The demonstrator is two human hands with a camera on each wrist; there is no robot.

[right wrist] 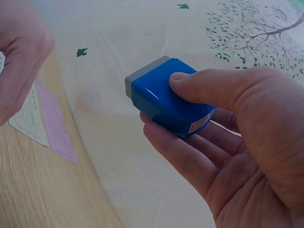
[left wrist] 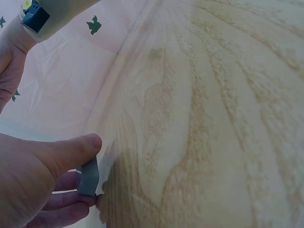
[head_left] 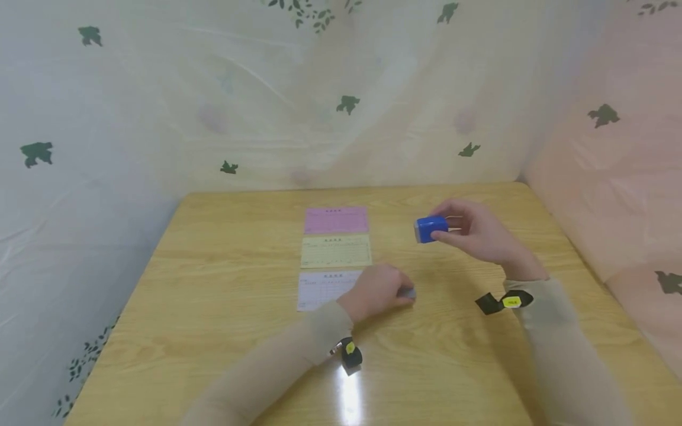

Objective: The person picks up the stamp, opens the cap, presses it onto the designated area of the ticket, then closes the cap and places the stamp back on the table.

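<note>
A blue stamp (head_left: 430, 229) with a light grey end is held above the table by my right hand (head_left: 479, 236). In the right wrist view the thumb lies on top of the stamp (right wrist: 166, 97) and the fingers are beneath it; a small label shows on its rear. Lower and to the left, my left hand (head_left: 377, 289) pinches a small grey cap-like piece (left wrist: 89, 176) between thumb and fingers, close to the tabletop. Just left of that hand is a white printed slip (head_left: 319, 290), partly covered by it.
Above the white slip lie a yellow slip (head_left: 335, 251) and a pink slip (head_left: 335, 221), lined up in a column on the wooden table (head_left: 229, 284). A curtain with green birds (head_left: 405, 142) hangs behind the table and along both sides.
</note>
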